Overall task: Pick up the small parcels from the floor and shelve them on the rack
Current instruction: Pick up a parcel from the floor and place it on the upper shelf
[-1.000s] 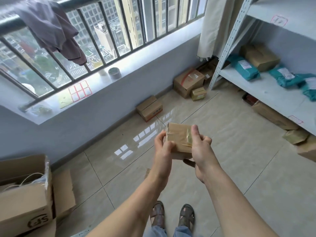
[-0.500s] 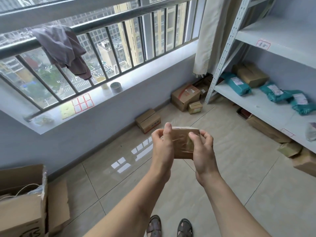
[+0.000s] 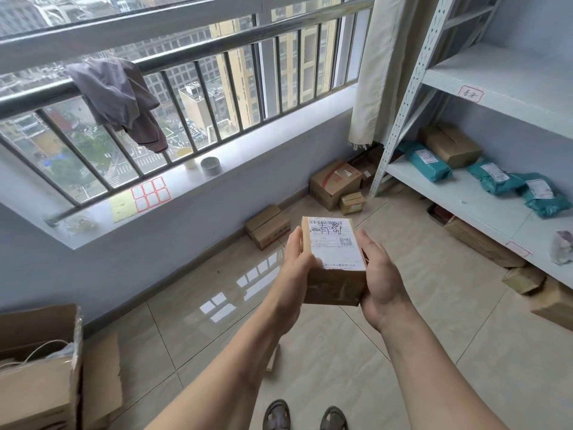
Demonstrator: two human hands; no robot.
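Parcel [image 3: 333, 262] turned, label now up | left hand [image 3: 296, 259], right hand [image 3: 379, 274] fingers clasping its sides

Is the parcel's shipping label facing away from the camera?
No, the white label on the parcel faces up toward the camera, held between the left hand and right hand.

You hold a small brown cardboard parcel [image 3: 333, 262] in front of you between your left hand [image 3: 299, 263] and right hand [image 3: 379, 276], one palm pressed to each side, its white barcoded shipping label [image 3: 333, 242] facing up. On your right the grey metal rack [image 3: 483, 193] carries teal mailer bags [image 3: 496, 178] and a brown box [image 3: 451, 144] on its lower shelf. More cardboard boxes [image 3: 335, 183] sit on the tiled floor [image 3: 434, 305] below the windowsill [image 3: 186, 187], and a grey garment [image 3: 119, 100] hangs over the window railing.
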